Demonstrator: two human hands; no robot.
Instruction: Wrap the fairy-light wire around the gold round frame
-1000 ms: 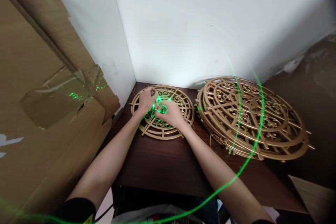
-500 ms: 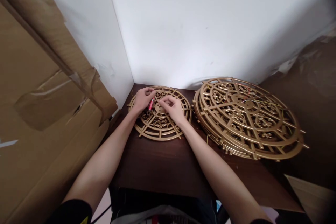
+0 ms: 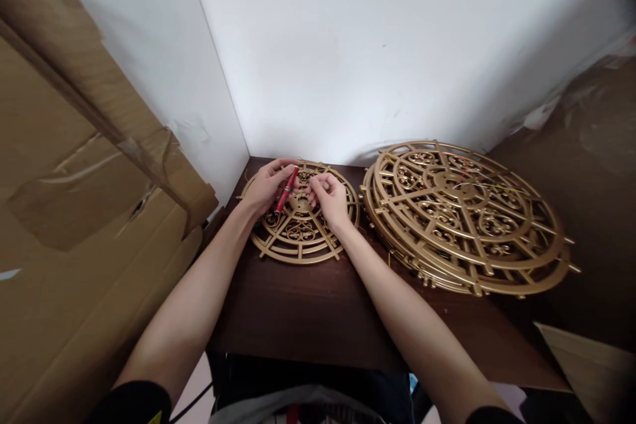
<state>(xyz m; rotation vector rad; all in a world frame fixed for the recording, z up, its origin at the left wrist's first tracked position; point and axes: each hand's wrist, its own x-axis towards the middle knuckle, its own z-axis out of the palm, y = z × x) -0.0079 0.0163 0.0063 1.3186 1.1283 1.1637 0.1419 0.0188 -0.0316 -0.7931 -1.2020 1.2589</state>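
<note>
A round gold openwork panel (image 3: 303, 253) with scroll ornaments lies flat on the dark brown table. Over its left half, my left hand (image 3: 272, 187) is closed on a slim red pen-like tool (image 3: 287, 192), which slants with its upper end near the thumb. My right hand (image 3: 328, 197) is above the panel's right half, its thumb and fingers pinched together. Whatever is between those fingertips is too small to make out. The hands are a short way apart, near the panel's hub.
To the right, a stack of similar gold round panels (image 3: 462, 225) leans unevenly, with thin wires on top. Large cardboard (image 3: 64, 225) stands along the left side. A white wall (image 3: 318, 46) rises behind the dark table (image 3: 313, 318). More brown cardboard (image 3: 591, 139) is at the far right.
My left hand has turned, and the red tool in it shows more fully, tilted further. The right hand has shifted slightly right, its fingers curled closer together. The camera view has moved slightly.
</note>
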